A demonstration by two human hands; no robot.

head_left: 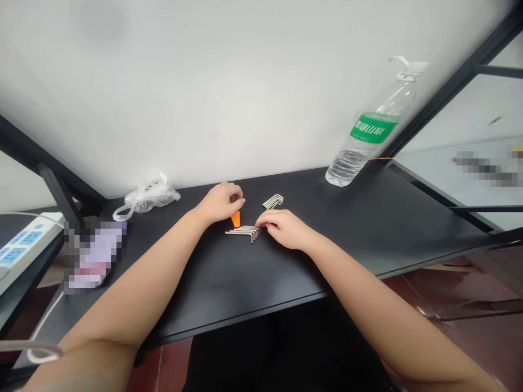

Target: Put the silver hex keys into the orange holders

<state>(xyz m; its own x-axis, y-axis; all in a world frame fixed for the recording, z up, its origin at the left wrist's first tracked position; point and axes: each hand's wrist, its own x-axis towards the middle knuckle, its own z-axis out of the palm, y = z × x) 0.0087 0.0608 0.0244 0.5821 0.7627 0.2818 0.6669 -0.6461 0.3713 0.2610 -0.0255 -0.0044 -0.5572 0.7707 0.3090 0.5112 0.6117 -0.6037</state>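
Several silver L-shaped hex keys [245,232] lie side by side on the black table [253,277], their short bent ends to the right. My right hand [284,227] is at their right end, thumb and fingertips pinched together by the last key; what lies between them is too small to make out. Just above the row, my left hand [224,202] has its fingers curled over an orange piece [236,219], which shows below the fingertips. A second group of hex keys [274,201] lies behind my right hand, close together.
A large water bottle [363,136] with a green label stands at the back right by the white wall. A crumpled clear plastic bag [151,195] lies at the back left. A blurred-out packet [98,256] and a power strip [24,245] are at the left.
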